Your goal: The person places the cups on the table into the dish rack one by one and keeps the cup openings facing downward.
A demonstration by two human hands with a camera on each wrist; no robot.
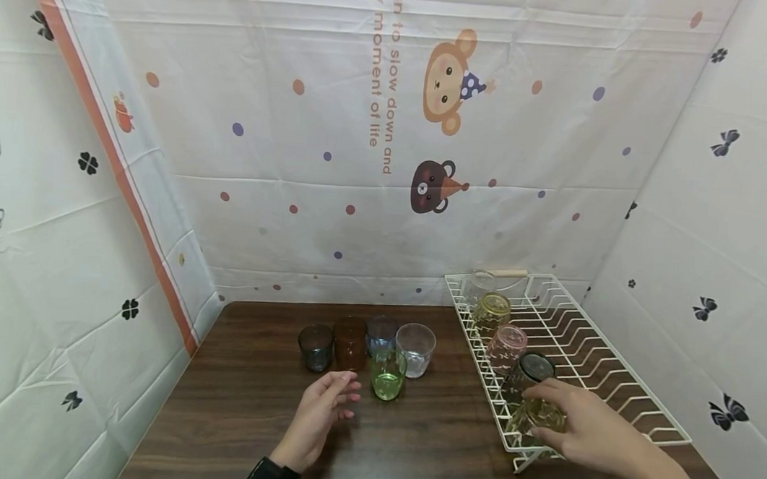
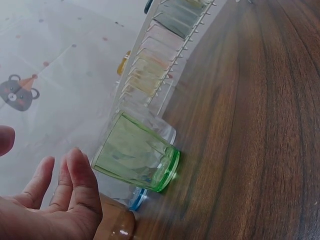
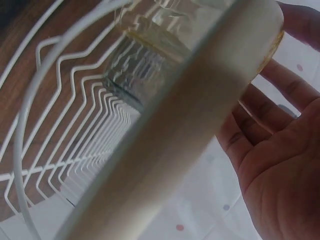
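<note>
pale yellow ribbed glass tumbler [image 1: 539, 415] lies on its side at the near end of the white wire dish rack [image 1: 617, 382], and the right hand [image 1: 591, 428] grips it, fingers curled over its top and side. the right wrist view shows the glass [image 3: 200, 95] against the palm with the fingers [image 3: 290, 85] wrapped behind it. further along the rack's left row sit a dark smoky glass [image 1: 533, 368], a pink glass [image 1: 507, 345], an amber-yellow glass [image 1: 492, 312] and a clear glass [image 1: 481, 282] at the far end.

left of the rack, on the dark brown wooden table [image 1: 412, 436], a green glass tumbler [image 1: 387, 374] stands upright. the left hand [image 1: 322, 416] hovers just near and left of it, fingers loosely spread and holding nothing; in the left wrist view the fingers [image 2: 75, 185] are close to the green glass [image 2: 137, 152] but apart from it. behind the green one stand a grey glass [image 1: 316, 347], a brown glass [image 1: 350, 343], a blue glass [image 1: 381, 335] and a clear tumbler [image 1: 414, 349] in a row. white printed sheets [image 1: 362, 159] hang on three sides.
</note>
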